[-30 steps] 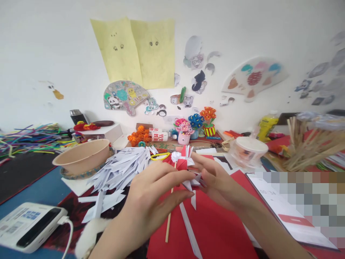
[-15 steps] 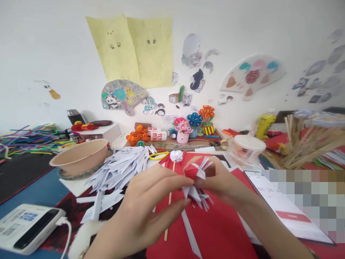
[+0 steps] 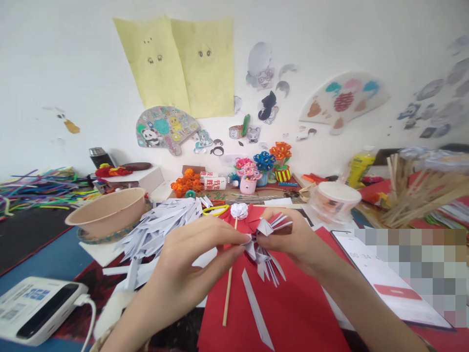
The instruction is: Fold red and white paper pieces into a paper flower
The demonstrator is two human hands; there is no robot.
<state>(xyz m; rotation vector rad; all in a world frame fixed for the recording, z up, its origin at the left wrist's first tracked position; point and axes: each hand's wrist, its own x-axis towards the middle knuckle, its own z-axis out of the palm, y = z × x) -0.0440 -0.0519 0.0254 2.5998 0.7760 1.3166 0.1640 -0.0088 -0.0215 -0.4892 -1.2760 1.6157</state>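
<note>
Both hands meet over a red paper sheet (image 3: pixel 293 313), on a folded piece of red and white paper strips (image 3: pixel 270 266) whose loose ends fan out to the right and downward. My left hand (image 3: pixel 198 259) pinches a fold on its left side between thumb and fingertips. My right hand (image 3: pixel 293 239) grips the piece from the right, fingers partly hidden behind it. Beneath them, a thin wooden stick (image 3: pixel 227 293) topped with a white paper flower (image 3: pixel 239 210) lies on the red sheet. A single white paper strip (image 3: pixel 257 313) rests just right of the stick.
A heap of white paper strips (image 3: pixel 161 227) lies to the left, beside a beige bowl (image 3: pixel 106 210). A white device with a cable (image 3: pixel 40 308) sits front left. At right lies a phone (image 3: pixel 388 283); a lidded plastic cup (image 3: pixel 337 200) stands behind. Yellow-handled scissors (image 3: pixel 216 210) lie centrally.
My left thumb and fingertips have closed together on a fold of the paper piece. The piece has turned, with its upper fan of strips now pointing further right.
</note>
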